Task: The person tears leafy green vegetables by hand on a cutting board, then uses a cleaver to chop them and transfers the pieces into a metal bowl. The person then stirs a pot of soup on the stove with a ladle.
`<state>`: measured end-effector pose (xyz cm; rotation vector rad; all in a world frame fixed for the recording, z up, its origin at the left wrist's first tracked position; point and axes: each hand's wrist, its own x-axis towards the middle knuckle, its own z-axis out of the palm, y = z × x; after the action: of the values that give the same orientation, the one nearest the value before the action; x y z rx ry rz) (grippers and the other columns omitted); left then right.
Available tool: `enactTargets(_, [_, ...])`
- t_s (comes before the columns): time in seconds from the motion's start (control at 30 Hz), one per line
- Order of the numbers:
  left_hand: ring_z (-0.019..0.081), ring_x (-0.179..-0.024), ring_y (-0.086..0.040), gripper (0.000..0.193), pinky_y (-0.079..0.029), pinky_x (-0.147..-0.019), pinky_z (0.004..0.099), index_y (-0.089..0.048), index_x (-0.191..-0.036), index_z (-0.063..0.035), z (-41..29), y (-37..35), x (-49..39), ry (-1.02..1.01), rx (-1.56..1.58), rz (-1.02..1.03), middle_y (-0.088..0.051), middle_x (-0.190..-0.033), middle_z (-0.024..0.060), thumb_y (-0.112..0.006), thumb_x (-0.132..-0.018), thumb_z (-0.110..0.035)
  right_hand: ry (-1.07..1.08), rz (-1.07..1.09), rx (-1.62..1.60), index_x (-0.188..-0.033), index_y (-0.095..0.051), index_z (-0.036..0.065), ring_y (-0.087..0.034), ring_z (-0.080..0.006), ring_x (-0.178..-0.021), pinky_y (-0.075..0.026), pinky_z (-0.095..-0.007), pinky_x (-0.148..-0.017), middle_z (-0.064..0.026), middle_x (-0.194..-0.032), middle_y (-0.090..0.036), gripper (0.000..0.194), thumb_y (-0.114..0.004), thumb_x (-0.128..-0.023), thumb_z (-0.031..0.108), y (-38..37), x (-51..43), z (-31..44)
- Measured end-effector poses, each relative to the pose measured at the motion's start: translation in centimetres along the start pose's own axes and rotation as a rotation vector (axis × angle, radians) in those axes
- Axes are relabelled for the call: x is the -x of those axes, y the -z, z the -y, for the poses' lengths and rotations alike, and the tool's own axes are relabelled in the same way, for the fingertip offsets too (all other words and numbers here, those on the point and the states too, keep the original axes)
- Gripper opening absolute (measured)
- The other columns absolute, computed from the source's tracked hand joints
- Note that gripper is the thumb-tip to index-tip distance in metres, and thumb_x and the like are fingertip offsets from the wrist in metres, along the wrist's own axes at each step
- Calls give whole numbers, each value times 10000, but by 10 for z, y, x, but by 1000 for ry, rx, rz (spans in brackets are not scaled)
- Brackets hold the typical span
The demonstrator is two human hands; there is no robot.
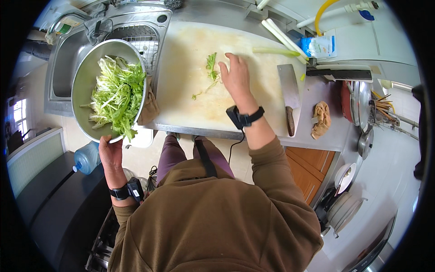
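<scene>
My left hand grips the near rim of a large metal bowl, thumb over the edge. Cut frisée-like leafy greens fill much of the bowl, and a few leaves hang over its rim. Over the white cutting board, my right hand holds nothing, its thumb and fingers apart. Just left of its thumb lies a small leafy scrap, with thin bits trailing towards me. A cleaver with a wooden handle rests on the board's right side. Leek or scallion stalks lie at the far right corner.
A steel sink with a wire rack stands at the left, partly behind the bowl. Right of the board are a crumpled tan cloth, a black-handled knife and a lidded red pot. A blue water jug lies at lower left.
</scene>
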<state>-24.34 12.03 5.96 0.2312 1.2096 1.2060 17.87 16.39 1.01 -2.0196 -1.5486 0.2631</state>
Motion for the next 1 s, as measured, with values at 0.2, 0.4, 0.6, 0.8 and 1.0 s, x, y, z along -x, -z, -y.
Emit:
enactTargets(0.2, [282,-1031,-574,407,-472,-926,442,-477,-1172,43,0,3,-5,26,3,-6,-564,-1149,138,-486,-772,-31,-119,36,128,-793,-658,38,-561,-317,-840,-454,-403,-758,-133,-837,-607,236,-721,-717,252,-36,-22,8])
enactTargets(0.4, [263,-964,-593,376,-498,-863,416,-482,-1138,35,4,-2,-3,80,-93,32,-574,-1089,118,-473,-764,-11,-436,-194,-910,-867,-609,23,-539,-89,-577,-442,-230,-521,-25,-699,-600,138,-605,-875,161,35,-33,29])
enactTargets(0.6, [273,-1085,-534,447,-440,-948,437,-456,-1188,39,24,-17,-13,151,-172,144,-534,-1176,122,-496,-748,-30,18,180,-713,-1068,-603,7,-618,-167,-832,-498,-296,-696,-95,-961,-652,321,-665,-838,222,58,-4,94])
enactTargets(0.8, [249,-1033,-548,402,-438,-931,430,-499,-1136,38,22,-14,-16,256,-89,248,-557,-1114,107,-489,-740,-34,-353,-222,372,-1136,-540,1,-538,-385,-963,-413,-438,-859,-206,-1015,-602,515,-713,-758,306,125,69,-45])
enactTargets(1.0, [258,-1043,-556,430,-461,-919,421,-478,-1174,18,13,-4,-20,205,-141,209,-554,-1150,112,-492,-749,-46,-525,-15,366,-1080,-527,-4,-545,-401,-903,-444,-450,-769,-220,-952,-599,447,-675,-775,288,134,146,-141])
